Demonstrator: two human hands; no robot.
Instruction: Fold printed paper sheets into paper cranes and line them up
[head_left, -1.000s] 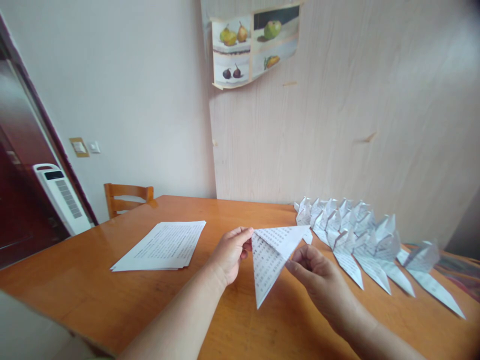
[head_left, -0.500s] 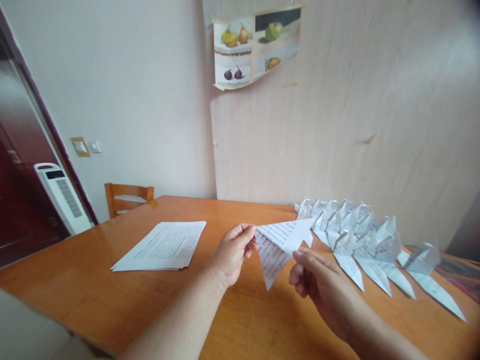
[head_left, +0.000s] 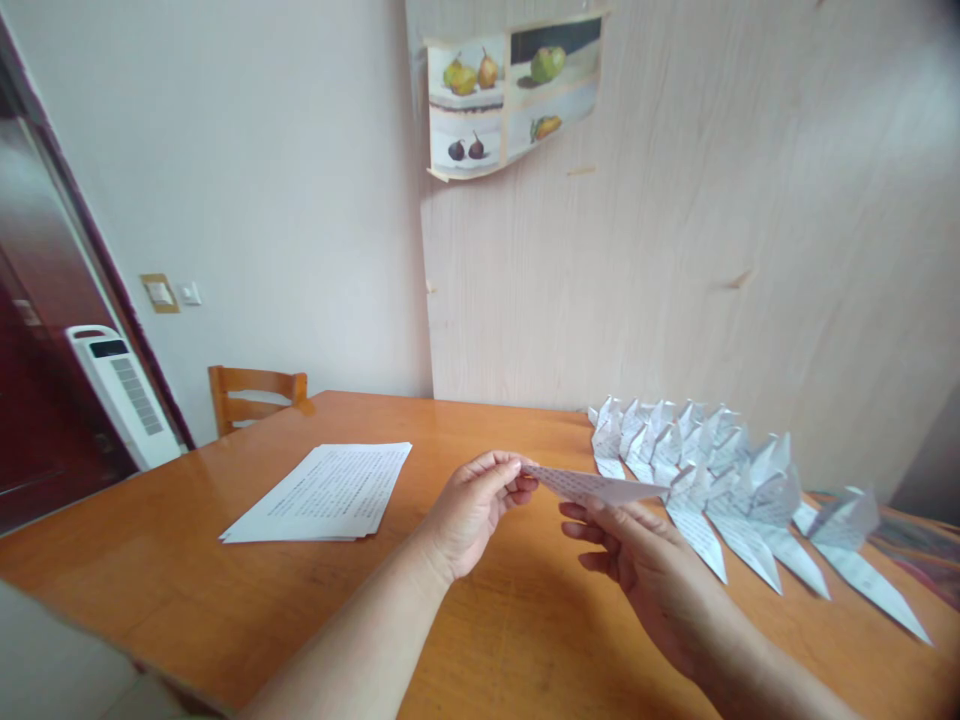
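Note:
A folded printed paper [head_left: 600,486] is held above the table, seen nearly edge-on, with its long tip pointing right. My left hand [head_left: 480,500] pinches its left end between thumb and fingers. My right hand [head_left: 637,560] grips its lower edge near the middle with the thumb, the other fingers bent beneath. Several folded paper pieces [head_left: 765,485] stand in rows on the right of the table, just beyond my right hand. A stack of printed sheets [head_left: 330,492] lies flat on the left.
The wooden table [head_left: 180,560] reaches to the wall. Behind its far left corner stands a wooden chair [head_left: 259,383]. A white tower appliance [head_left: 127,395] is by the dark door. Fruit pictures [head_left: 514,95] hang on the wall.
The folded paper has turned from showing its broad printed face to nearly edge-on, its tip moving right and down. My left hand has shifted slightly right; my right-hand fingers have spread a little.

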